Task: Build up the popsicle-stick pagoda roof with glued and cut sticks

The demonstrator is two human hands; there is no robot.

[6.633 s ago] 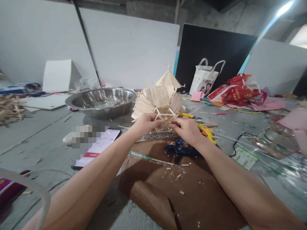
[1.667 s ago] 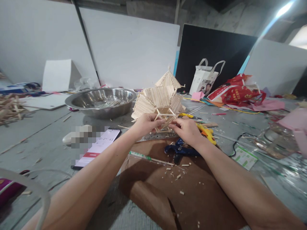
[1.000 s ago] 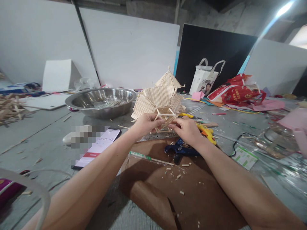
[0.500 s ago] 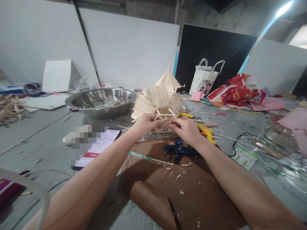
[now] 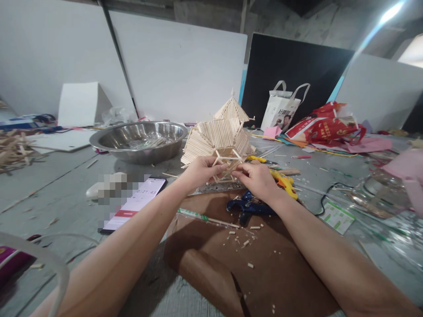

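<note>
Between my hands is a small open frame of thin wooden sticks (image 5: 228, 156). My left hand (image 5: 202, 171) pinches its left side, and my right hand (image 5: 256, 177) grips its right side with closed fingers. Just behind the frame stands a model tower with stick-covered roofs (image 5: 220, 132) and a pointed top. Under my right wrist lies a blue tool, perhaps a glue gun (image 5: 251, 205). A yellow tool (image 5: 287, 182) sits beside that wrist, partly hidden by it. The fingertips cover parts of the stick frame.
Brown paper (image 5: 264, 273) with stick scraps lies in front. A steel basin (image 5: 139, 149), a phone (image 5: 134, 207) and a white mouse-like object (image 5: 95, 190) are to the left. Rightward are a glass jar (image 5: 376, 196), red bag (image 5: 325, 127) and white bag (image 5: 280, 110).
</note>
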